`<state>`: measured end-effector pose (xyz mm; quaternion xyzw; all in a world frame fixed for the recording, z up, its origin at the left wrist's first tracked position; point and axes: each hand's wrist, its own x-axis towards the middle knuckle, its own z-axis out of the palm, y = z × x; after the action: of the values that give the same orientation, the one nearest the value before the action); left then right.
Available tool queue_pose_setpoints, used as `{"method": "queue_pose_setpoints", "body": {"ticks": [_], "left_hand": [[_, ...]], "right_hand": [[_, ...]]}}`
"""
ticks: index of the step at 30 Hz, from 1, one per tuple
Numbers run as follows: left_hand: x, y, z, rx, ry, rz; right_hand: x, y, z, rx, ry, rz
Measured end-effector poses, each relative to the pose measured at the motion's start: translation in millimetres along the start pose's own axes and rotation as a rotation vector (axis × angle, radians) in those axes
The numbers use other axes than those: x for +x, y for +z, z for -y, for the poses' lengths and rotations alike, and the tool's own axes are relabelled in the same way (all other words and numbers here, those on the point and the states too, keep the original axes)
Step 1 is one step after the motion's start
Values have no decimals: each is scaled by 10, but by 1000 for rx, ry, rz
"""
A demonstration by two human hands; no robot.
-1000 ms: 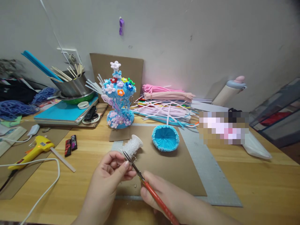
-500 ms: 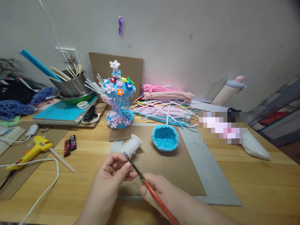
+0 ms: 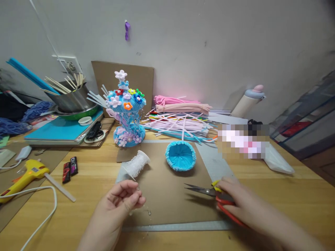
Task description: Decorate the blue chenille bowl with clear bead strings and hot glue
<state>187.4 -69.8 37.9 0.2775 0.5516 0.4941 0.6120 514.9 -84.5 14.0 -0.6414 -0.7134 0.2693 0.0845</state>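
Observation:
Near the front of the cardboard sheet [image 3: 167,209], my left hand [image 3: 117,205] pinches a thin strand of clear beads [image 3: 149,212] that dangles below the fingers. My right hand [image 3: 232,198] grips scissors [image 3: 206,191] with red and yellow handles, their blades pointing left and slightly apart. Just beyond the left hand, a white spool [image 3: 137,164] wound with clear beads lies on its side. A blue fuzzy bowl-shaped piece [image 3: 180,157] rests on the cardboard, hollow side facing me. Behind the spool stands a blue pipe-cleaner ornament [image 3: 127,104] covered with coloured flowers.
A yellow glue gun [image 3: 31,174] with its white cord [image 3: 53,205] lies at left, beside two small black-and-red packs [image 3: 70,169]. Bundles of pipe cleaners [image 3: 180,122] lie along the wall. A bottle [image 3: 247,101] leans at back right; a metal bowl of sticks [image 3: 70,96] stands back left.
My right hand has drawn the scissors away to the right from my left hand. The bead strand now hangs from the left fingers. The view has shifted slightly right.

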Motion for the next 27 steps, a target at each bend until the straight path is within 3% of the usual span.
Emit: {"method": "queue_pose_setpoints", "body": {"ticks": [2,5,7,9,11,15,17,19,21,25,27], "left_hand": [[5,41,9,22,0,-3],[-8,158,16,19,22,-14],[-10,253,11,27,45,6],[11,342,4,39,68,61],[55,414,10,24,73,114],[138,490,75,-109,-154,162],[146,510,109,-167,-294,180],[131,540,115,-147,-298,212],[108,586,87,-42,-132,236],[89,703,-5,329,421,185],[113,753,-28,480,570,152]], "right_hand": [[4,-83,-134,-97,-26,8],[87,-216,-114,-75,-54,49],[234,-293,1,83,-36,-17],[463,-320,142,376,52,-178],[733,-276,261,587,102,-184],[1146,-63,377,667,118,-57],[1203,29,418,730,133,-37],[1156,88,487,816,134,-31],[1040,127,591,909,116,-20],[764,215,846,1053,73,-28],[658,269,961,1094,61,-67]]}}
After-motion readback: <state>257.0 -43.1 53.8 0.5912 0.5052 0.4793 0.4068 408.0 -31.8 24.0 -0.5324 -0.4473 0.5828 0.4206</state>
